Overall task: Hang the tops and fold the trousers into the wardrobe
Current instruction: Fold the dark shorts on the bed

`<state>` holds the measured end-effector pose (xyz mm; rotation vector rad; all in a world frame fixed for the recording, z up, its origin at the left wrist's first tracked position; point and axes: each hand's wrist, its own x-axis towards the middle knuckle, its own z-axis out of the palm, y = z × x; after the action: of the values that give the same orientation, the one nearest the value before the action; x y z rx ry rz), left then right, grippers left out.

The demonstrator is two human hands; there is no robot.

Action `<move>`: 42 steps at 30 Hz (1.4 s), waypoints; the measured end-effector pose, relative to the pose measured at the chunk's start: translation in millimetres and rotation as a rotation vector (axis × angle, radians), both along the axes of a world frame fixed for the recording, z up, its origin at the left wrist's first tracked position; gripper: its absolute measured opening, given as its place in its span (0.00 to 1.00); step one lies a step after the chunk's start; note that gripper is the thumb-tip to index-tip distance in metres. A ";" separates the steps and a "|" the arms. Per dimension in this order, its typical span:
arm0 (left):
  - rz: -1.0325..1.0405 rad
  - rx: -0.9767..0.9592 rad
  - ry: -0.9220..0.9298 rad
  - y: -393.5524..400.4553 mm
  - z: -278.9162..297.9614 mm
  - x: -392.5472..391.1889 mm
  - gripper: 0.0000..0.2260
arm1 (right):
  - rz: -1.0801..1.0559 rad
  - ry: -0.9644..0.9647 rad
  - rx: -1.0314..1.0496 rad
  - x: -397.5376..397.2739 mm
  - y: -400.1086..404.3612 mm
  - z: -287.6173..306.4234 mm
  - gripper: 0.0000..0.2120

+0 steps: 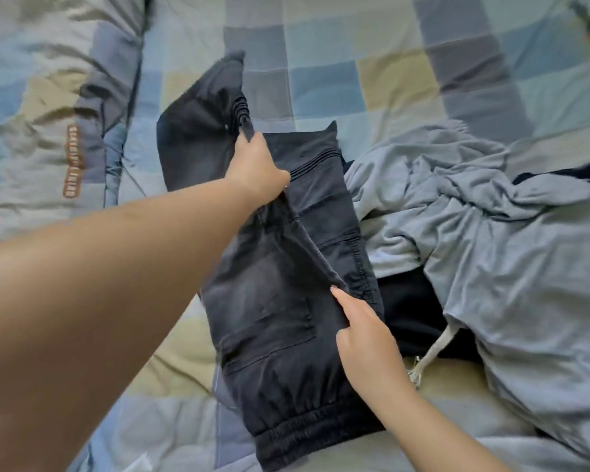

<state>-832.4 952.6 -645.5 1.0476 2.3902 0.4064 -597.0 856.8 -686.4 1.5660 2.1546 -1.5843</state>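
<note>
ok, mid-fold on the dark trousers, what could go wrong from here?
1. The left hand pinches only the cuff end of the dark trousers; a slip could drop the leg crooked.
2. The right hand holds just the fold edge, so the layers may shift.
3. The grey garment and its drawstring lie right beside the trousers on the checked quilt and could get caught in the fold.

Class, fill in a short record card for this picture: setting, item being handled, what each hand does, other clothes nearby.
setting: checked quilt on a bed
item: dark trousers, partly folded
left hand: grips the trousers' gathered cuff, lifted
right hand: pinches a fabric edge mid-leg
nearby: grey garment with drawstring, crumpled to the right
</note>
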 end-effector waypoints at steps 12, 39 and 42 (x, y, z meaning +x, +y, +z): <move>-0.056 -0.099 -0.110 38.4 -25.8 104.4 0.37 | -0.255 0.142 -0.254 94.7 18.5 -31.2 0.34; 0.842 -0.010 -0.960 -288.4 -78.6 164.2 0.14 | -0.224 -0.117 -0.003 109.6 -42.1 -43.6 0.05; 0.882 0.024 -0.991 -306.1 -62.4 164.3 0.13 | -0.247 -0.053 -0.017 110.9 -60.0 -30.1 0.05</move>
<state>-668.1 646.5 -707.9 -0.2902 1.7464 0.9666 -486.1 796.9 -716.5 1.9087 1.9792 -1.5969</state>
